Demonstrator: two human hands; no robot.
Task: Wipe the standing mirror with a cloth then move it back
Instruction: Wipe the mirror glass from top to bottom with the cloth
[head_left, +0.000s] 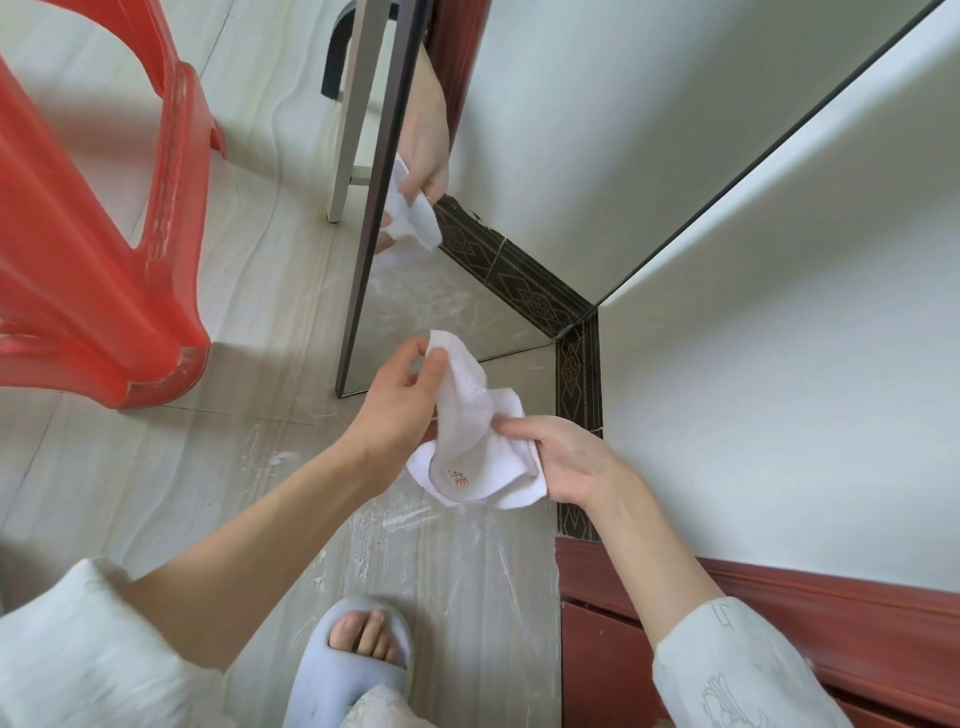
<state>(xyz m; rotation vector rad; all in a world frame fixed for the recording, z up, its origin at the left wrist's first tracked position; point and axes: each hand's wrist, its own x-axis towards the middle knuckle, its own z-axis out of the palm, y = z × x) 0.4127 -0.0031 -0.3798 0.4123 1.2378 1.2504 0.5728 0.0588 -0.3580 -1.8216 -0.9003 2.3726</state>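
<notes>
Glass of the standing mirror (597, 171) is filling the space beyond the fingers, its dark frame edge rising up and left of them and its lower corner resting on the floor just past the left thumb. By my reading, the step in hand is readying the cloth: no wiping is under way, and the glass is not being touched.

Next in size, the red plastic chair (98, 234) is standing well to the left of the fingers, near the mirror's frame; it may crowd the path when the mirror is moved back. A white stool leg (349, 130) is showing behind the frame.

The white cloth (475, 441) is hanging between both hands, in front of the mirror's foot. The left hand (397, 400) is pinching its upper corner between thumb and curled fingers; the right hand (569, 460) is gripping its lower fold.

The next move probably calls for bunching the cloth into one hand and pressing it to the glass.
</notes>
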